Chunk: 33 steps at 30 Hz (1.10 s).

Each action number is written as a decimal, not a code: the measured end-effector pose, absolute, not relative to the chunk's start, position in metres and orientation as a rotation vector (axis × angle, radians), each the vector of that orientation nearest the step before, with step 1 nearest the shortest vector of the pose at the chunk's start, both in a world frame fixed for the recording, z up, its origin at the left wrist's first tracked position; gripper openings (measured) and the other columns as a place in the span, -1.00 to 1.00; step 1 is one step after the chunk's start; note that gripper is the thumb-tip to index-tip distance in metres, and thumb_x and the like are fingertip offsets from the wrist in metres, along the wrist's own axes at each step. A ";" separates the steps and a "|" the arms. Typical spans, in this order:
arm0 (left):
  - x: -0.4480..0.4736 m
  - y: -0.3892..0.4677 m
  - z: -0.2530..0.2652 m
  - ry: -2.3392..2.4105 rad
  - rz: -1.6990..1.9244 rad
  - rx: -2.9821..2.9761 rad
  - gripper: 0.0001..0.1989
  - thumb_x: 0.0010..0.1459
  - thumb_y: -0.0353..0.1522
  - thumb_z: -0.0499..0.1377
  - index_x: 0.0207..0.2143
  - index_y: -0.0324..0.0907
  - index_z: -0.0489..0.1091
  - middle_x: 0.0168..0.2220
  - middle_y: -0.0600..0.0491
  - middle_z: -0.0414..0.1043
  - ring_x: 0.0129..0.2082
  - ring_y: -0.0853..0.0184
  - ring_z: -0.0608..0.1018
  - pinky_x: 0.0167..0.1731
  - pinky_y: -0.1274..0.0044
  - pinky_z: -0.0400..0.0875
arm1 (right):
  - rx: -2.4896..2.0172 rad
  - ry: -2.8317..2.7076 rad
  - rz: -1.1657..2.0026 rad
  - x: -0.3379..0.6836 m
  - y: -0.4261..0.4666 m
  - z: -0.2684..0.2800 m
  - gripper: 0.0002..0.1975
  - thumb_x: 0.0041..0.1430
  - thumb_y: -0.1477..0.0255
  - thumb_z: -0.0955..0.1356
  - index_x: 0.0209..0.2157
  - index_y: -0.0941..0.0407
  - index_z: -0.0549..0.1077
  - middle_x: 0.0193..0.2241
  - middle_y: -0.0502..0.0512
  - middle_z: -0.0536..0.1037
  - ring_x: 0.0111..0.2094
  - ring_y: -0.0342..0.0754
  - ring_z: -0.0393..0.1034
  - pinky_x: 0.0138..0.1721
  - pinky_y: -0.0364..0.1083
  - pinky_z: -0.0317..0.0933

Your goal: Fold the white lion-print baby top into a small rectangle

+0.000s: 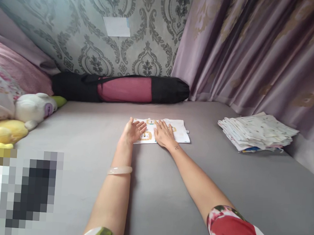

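Note:
A white cloth [181, 128] printed with yellow lion faces lies folded flat on the grey bed sheet [152, 188]. On top of it rests my right hand [165, 134], palm down with the fingers stretched out. At the cloth's left end is my left hand [134, 131], turned on its edge with the palm facing right and the fingers extended. Neither hand grips anything. Part of the cloth is hidden under my right hand and behind my left. A small tag sticks out from its right edge.
To the right sits a stack of folded white cloths [255, 133]. A black and pink roll-shaped bag [125, 89] lies along the patterned wall. White [34, 107] and yellow plush toys [7, 132] are at the left. Purple curtains [231, 51] hang at the right; a blurred patch covers the lower left.

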<state>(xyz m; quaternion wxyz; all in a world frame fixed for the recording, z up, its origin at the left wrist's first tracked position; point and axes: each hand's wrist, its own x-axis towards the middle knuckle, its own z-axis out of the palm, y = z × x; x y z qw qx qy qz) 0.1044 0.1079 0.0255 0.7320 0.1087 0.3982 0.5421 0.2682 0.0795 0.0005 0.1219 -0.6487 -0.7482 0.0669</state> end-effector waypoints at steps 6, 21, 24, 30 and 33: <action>0.104 0.107 0.025 0.885 1.195 0.248 -0.54 0.38 -0.15 -0.13 0.17 -0.22 0.21 0.14 -0.25 0.30 0.04 0.18 0.50 -0.21 0.47 0.52 | -1.904 -2.148 0.263 0.276 0.080 0.006 -0.43 0.41 0.29 0.02 0.35 0.22 0.09 0.38 0.18 0.04 0.40 0.03 -0.19 0.36 0.14 -0.38; 0.105 0.107 0.023 0.913 1.204 0.254 -0.55 0.38 -0.17 -0.10 0.14 -0.27 0.25 0.09 -0.27 0.36 0.00 0.17 0.53 -0.24 0.44 0.55 | -2.123 -1.937 0.196 0.304 0.085 -0.003 -0.39 0.40 0.27 0.02 0.35 0.29 0.05 0.39 0.26 0.00 0.40 0.09 -0.19 0.34 0.17 -0.34; 0.104 0.107 0.023 0.909 1.202 0.245 -0.56 0.37 -0.17 -0.09 0.12 -0.25 0.28 0.07 -0.27 0.37 -0.02 0.17 0.55 -0.24 0.42 0.55 | -2.120 -1.939 0.199 0.304 0.086 -0.004 -0.39 0.40 0.26 0.02 0.35 0.29 0.05 0.39 0.26 0.00 0.40 0.08 -0.20 0.34 0.17 -0.34; 0.104 0.106 0.023 0.913 1.209 0.240 -0.58 0.37 -0.17 -0.08 0.10 -0.23 0.29 0.07 -0.25 0.38 0.00 0.16 0.53 -0.23 0.42 0.55 | -2.109 -1.950 0.274 0.310 0.088 0.000 -0.38 0.41 0.25 0.00 0.36 0.28 0.04 0.39 0.24 -0.01 0.40 0.06 -0.20 0.35 0.15 -0.33; 0.105 0.105 0.025 0.919 1.209 0.251 -0.58 0.37 -0.16 -0.09 0.08 -0.25 0.30 0.07 -0.26 0.37 0.00 0.16 0.53 -0.24 0.43 0.55 | -2.130 -1.931 0.261 0.318 0.088 0.004 -0.38 0.41 0.25 -0.01 0.36 0.30 0.04 0.39 0.26 -0.02 0.40 0.07 -0.22 0.35 0.16 -0.35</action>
